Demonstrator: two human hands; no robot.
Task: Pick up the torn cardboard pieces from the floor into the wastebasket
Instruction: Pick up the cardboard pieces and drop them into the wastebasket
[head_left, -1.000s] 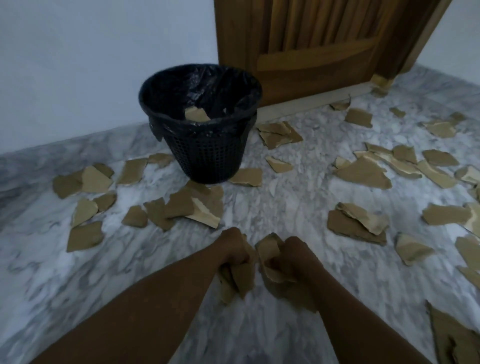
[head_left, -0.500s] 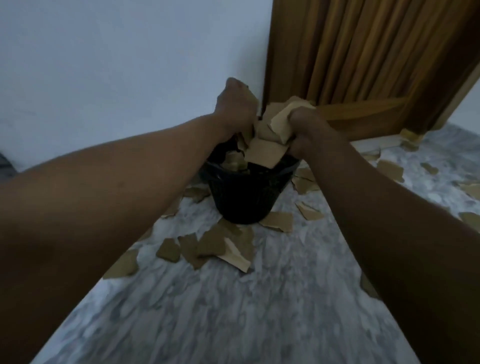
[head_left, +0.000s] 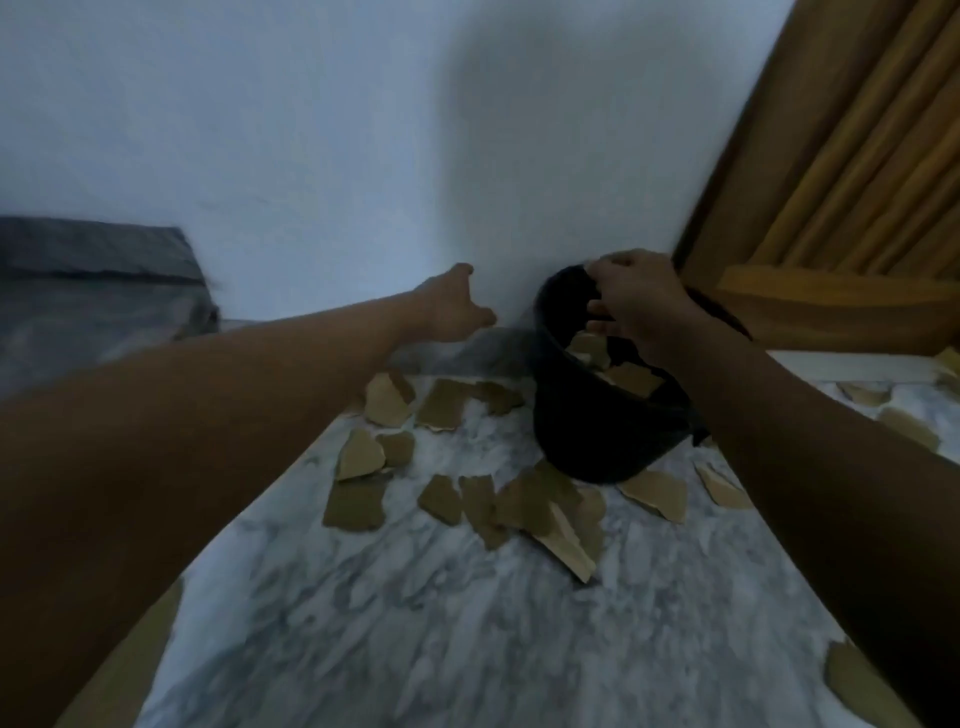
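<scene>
Head camera, looking down both outstretched arms: the right hand (head_left: 641, 306) hangs over the mouth of the black wastebasket (head_left: 597, 441), fingers loosely bent downward with nothing held between them. Just beneath its fingertips, torn cardboard pieces (head_left: 631, 378) lie inside the basket, below the rim. The right forearm crosses the basket's near edge.

Beside it, well apart and clear of the basket, the left hand (head_left: 457, 306) reaches toward the white wall (head_left: 311, 130), thumb and fingers spread and relaxed, gripping nothing.

Below the left hand, several brown floor scraps (head_left: 389, 400) lie along the foot of the wall. Nearer the camera, between the two forearms, a denser heap of scraps (head_left: 540, 506) overlaps at the base of the basket, some touching it. A lone scrap (head_left: 657, 491) sits under the right wrist, just beside the basket's bottom. All rest on the grey-veined marble floor (head_left: 415, 623).

Beyond the right hand stands a ribbed wooden door (head_left: 857, 156), with more scraps at its foot. Far out past the left forearm sits a blurred grey object (head_left: 93, 260); what it is cannot be told.
</scene>
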